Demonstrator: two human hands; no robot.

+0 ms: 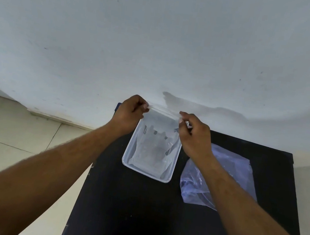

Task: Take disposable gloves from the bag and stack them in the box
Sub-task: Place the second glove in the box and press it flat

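Black table (137,213) holds box (127,160), bag (232,167), against white wall (160,39).

On the table (137,213) the box (128,153) stands near the far edge, left of the middle. The bag (228,166) lies on the table just beside the box, to its right, nearer the right edge. Gloves lie inside the box. Above the far part of the box, a glove (162,116) is stretched between the two hands: the left hand (129,112) pinches its left end, the right hand (195,136) its right end. The wall (160,39) is behind the table, the floor (19,139) is to its left.
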